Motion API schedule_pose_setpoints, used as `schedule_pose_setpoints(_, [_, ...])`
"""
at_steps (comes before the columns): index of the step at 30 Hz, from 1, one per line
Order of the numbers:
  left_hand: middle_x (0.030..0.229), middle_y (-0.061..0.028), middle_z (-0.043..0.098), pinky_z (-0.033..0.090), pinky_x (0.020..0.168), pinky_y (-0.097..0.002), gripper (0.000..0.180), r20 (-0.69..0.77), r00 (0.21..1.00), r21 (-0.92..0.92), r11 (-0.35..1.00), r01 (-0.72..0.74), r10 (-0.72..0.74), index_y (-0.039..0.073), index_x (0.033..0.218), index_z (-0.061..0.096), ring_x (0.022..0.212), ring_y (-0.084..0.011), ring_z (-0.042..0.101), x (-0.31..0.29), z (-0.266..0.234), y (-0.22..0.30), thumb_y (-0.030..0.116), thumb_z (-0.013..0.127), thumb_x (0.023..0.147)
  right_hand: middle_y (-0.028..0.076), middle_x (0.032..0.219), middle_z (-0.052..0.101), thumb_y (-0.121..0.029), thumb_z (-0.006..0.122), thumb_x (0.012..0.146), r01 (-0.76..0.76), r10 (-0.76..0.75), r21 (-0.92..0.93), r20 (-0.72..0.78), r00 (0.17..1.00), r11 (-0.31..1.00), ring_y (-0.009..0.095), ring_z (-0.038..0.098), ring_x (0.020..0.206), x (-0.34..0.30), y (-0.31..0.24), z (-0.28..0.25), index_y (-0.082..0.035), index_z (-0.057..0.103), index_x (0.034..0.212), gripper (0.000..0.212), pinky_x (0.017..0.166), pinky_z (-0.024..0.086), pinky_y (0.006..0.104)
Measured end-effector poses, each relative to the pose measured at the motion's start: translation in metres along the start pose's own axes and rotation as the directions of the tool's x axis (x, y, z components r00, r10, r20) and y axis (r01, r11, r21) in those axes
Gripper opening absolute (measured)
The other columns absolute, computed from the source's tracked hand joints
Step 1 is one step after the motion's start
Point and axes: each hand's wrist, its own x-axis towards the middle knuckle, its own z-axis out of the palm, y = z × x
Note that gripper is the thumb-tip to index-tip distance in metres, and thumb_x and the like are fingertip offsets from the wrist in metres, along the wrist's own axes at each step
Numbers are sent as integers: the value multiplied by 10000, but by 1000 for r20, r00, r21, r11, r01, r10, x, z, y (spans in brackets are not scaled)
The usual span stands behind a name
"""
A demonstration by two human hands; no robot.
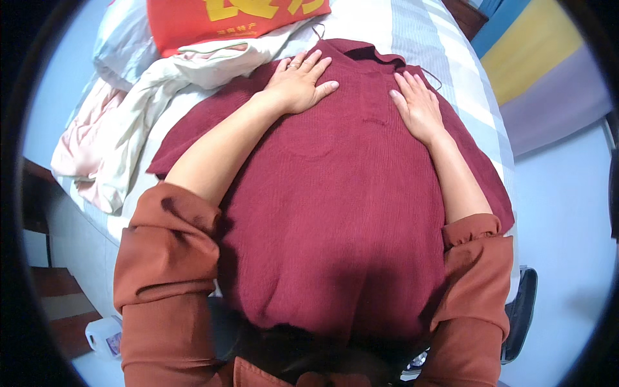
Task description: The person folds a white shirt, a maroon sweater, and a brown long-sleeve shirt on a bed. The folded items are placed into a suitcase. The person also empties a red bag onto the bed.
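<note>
A dark red knitted sweater [348,193] lies spread on the bed, its collar at the far end and its hem toward me. Both sleeves reach out to the sides, partly under my forearms. My left hand [298,82] rests flat on the sweater's upper left part, fingers and thumb spread, a ring on one finger. On the upper right part, near the shoulder, my right hand [419,108] lies flat with its fingers stretched out. Neither hand grips the cloth.
Pale crumpled clothes [138,122] lie left of the sweater, with a red bag [238,26] with yellow print behind them. The checked bedsheet [419,32] shows at the back. A striped curtain [541,71] hangs at the right; a white plastic container [103,337] stands low at the left.
</note>
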Motion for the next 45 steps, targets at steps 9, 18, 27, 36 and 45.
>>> schedule_pose_setpoints(9, [1386,-180,336,214,1059,-428,488,-26,992,-234,964,-128,126,88,1306,413,1309,-328,273,-228,-75,-15,305,520,882,136,1348,412,-229,489,896,-8,-37,436,95,995,900,266,321,1296,-208,-39,-97,-68,479,1257,395,1056,229,392])
schedule_pose_setpoints(18, [1059,-74,565,441,832,-282,326,-134,818,-890,431,149,-559,31,1158,522,945,-178,556,-433,-22,99,-11,542,835,160,1186,513,-36,558,788,-209,451,563,-335,827,800,296,463,1139,-377,-132,-119,-8,513,1143,358,992,328,381])
schedule_pose_setpoints(27, [1157,-191,355,414,859,-366,870,-397,801,-774,632,-30,-449,102,1381,180,994,-323,466,-391,5,127,7,671,669,161,1229,430,34,594,673,-179,377,397,-507,775,900,325,411,1117,-365,-151,-96,-29,489,1167,509,945,335,412])
schedule_pose_setpoints(36, [1123,-219,283,351,930,-420,1096,-260,830,-744,651,155,-494,95,1407,86,1055,-378,379,-386,-17,158,132,769,551,61,920,588,82,471,797,52,839,950,-296,456,307,139,558,831,-365,-120,-99,21,564,943,184,801,440,258])
schedule_pose_setpoints(45, [1224,-234,260,285,998,-413,929,-301,814,-751,650,118,-496,19,1375,178,1160,-364,321,-394,-31,162,188,685,616,91,934,577,96,453,806,55,827,935,-337,450,351,149,561,835,-371,-113,-113,35,509,961,175,799,445,255])
